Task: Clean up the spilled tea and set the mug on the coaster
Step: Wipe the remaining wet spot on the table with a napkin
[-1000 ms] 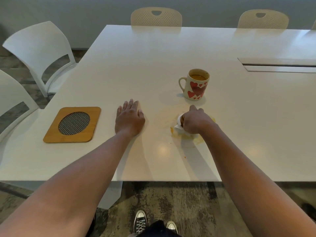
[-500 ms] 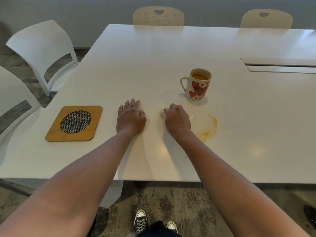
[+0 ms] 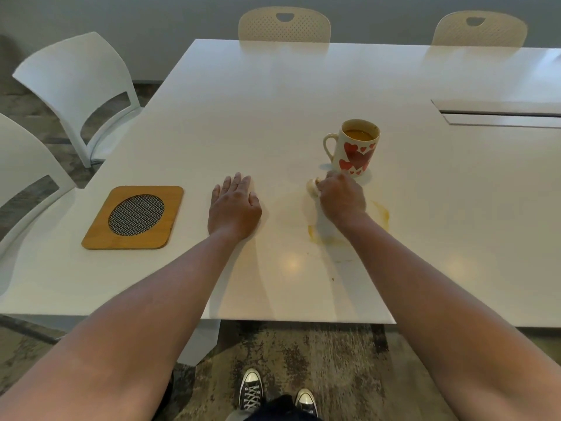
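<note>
A white mug with red hearts (image 3: 355,150) stands upright on the white table (image 3: 273,101), tea inside, handle to the left. Just in front of it my right hand (image 3: 341,199) grips a crumpled white tissue (image 3: 313,187) and presses it on the table. Yellow spilled tea (image 3: 383,214) rings the spot under and to the right of that hand, with a streak (image 3: 314,233) at its near left. My left hand (image 3: 233,205) rests flat on the table, fingers straight. The wooden coaster with a mesh centre (image 3: 135,217) lies at the left.
Two white chairs (image 3: 76,86) stand at the table's left side, two beige chairs (image 3: 283,25) at the far edge. A cable hatch (image 3: 498,113) is set in the table at the right. The near table edge runs above my shoes (image 3: 250,393).
My right hand with the tissue swept left across the spill, then moved back right and up, close to the mug's base. My left hand has stayed flat in place.
</note>
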A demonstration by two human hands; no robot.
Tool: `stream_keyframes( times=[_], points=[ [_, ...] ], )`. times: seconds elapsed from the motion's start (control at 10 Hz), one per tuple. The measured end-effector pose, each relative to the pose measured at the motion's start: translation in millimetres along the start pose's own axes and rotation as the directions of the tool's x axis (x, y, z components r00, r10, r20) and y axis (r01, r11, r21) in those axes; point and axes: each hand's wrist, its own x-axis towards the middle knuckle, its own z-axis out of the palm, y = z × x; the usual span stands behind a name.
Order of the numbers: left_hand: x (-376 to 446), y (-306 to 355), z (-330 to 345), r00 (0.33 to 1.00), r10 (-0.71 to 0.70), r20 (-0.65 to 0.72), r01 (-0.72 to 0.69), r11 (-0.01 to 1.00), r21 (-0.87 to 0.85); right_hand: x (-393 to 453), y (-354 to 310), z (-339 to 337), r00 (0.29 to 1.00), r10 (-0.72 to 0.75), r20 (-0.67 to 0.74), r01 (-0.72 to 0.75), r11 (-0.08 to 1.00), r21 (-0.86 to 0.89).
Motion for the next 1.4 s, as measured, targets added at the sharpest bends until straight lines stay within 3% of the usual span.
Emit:
stream_keyframes(
  times=[0.1,0.3,0.5,0.7,0.9,1.0,1.2,1.4],
  points=[
    [0,0,1,1.0,0.0,-0.006,0.0,1.0,-0.001,3,23,-7,0.983,0.184,-0.011,-0.184,0.981,-0.052],
    [0,0,1,1.0,-0.001,-0.002,0.001,1.0,0.005,4,51,-22,0.944,0.319,0.085,-0.298,0.934,-0.199],
    [-1,1,0,1.0,0.0,0.004,-0.001,1.0,0.01,0,68,-43,0.889,0.326,0.322,-0.244,0.932,-0.27],
    [-1,1,1,1.0,-0.004,0.007,0.004,1.0,0.012,-9,70,-52,0.751,0.323,0.576,-0.31,0.942,-0.125],
    [0,2,2,1.0,-0.005,0.007,0.004,1.0,0.019,-20,42,-44,0.674,0.278,0.685,-0.34,0.939,-0.047],
    [-1,2,1,1.0,-0.006,0.007,0.006,1.0,0.019,-21,19,-38,0.669,0.237,0.704,-0.353,0.935,0.021],
    [0,2,0,1.0,-0.012,0.004,0.012,1.0,0.017,-17,-24,-22,0.786,0.145,0.601,-0.258,0.96,0.105],
    [0,3,1,1.0,-0.01,0.009,0.01,1.0,0.027,-8,-52,-13,0.908,-0.077,0.413,0.067,0.997,0.041]
  ],
)
